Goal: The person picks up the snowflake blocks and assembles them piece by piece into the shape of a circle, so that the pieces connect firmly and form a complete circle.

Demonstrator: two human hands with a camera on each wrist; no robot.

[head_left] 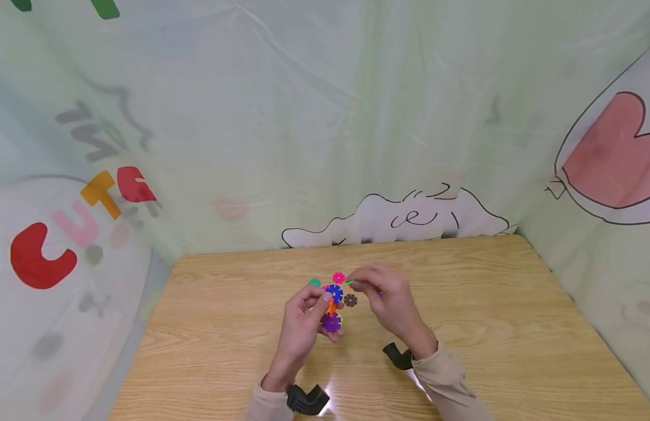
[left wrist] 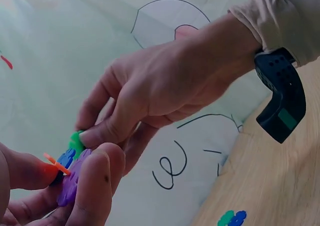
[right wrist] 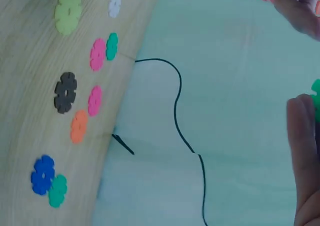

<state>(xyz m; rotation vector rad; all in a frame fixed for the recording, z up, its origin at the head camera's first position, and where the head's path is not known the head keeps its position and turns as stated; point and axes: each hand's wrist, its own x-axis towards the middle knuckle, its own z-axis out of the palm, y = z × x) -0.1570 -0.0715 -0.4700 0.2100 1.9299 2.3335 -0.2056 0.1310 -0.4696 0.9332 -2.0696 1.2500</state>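
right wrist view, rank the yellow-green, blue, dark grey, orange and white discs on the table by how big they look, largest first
1. yellow-green disc
2. blue disc and dark grey disc, too alike to rank
3. orange disc
4. white disc

Apparent size only; distance may play a part.

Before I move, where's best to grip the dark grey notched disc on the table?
Once the right hand lets go of the green notched disc, I'd pinch the dark grey notched disc by its near rim, coming from the side away from the backdrop. It lies flat, so its thin edge is likely easiest; a pink disc and an orange disc lie near its far and right sides.
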